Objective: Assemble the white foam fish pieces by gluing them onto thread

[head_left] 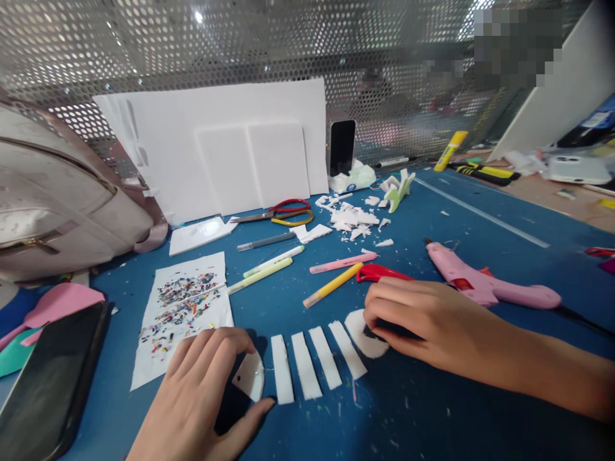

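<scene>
My left hand rests on the blue table with thumb and fingers spread around a rounded white foam piece, which has a small dark dot. Its index fingertip meets the piece's upper edge. My right hand has its fingers curled together at the edge of another rounded white foam piece, partly hidden beneath them. Between the hands lie several white foam strips, the leftmost strip nearest my left hand and the rightmost strip beside the right piece. A red-handled tool sits just behind my right hand.
A pink glue gun lies at the right. Markers, scissors and foam scraps are farther back. Colourful bits cover a white sheet at the left, near a phone. White boards stand behind.
</scene>
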A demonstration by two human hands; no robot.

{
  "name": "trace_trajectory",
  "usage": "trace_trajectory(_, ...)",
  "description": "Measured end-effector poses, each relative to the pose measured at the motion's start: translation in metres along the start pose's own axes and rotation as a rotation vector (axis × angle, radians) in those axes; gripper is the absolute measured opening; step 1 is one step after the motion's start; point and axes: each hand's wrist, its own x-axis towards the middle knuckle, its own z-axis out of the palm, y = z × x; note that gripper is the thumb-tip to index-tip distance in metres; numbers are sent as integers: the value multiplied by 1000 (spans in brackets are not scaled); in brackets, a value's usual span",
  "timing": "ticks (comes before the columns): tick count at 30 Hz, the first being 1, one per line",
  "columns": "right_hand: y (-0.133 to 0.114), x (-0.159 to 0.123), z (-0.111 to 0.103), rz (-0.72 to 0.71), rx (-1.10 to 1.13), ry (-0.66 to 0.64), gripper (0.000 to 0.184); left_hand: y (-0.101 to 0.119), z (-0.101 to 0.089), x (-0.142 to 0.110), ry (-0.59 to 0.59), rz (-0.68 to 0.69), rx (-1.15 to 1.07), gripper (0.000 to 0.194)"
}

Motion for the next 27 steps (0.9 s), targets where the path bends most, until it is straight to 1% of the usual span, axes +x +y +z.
trace_trajectory(13,-1,1,-1,1,-4,-3,14,-1,0,0,9,16,3,32)
trace_trajectory(20,-1,1,-2,-12,-6,24,14,0,0,0,8,0,1,34)
trace_trajectory(27,-1,1,-1,-9,-7,4,13,0,0,0,12,5,-1,36)
